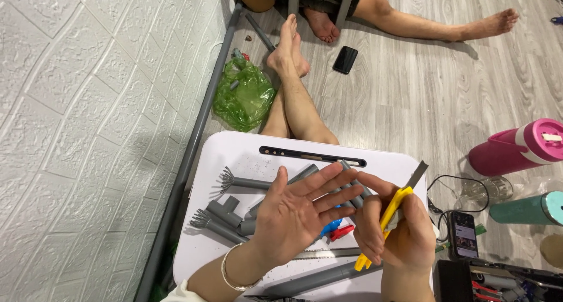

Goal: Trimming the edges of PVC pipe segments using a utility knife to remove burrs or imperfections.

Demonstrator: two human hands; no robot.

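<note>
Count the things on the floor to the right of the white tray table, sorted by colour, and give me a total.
Pink: 1, the pink plastic bottle lying on its side
Teal: 1, the teal metal tumbler lying on its side
Clear: 1, the clear glass jar
Black: 1, the black phone with a lit screen
Total: 4
</note>
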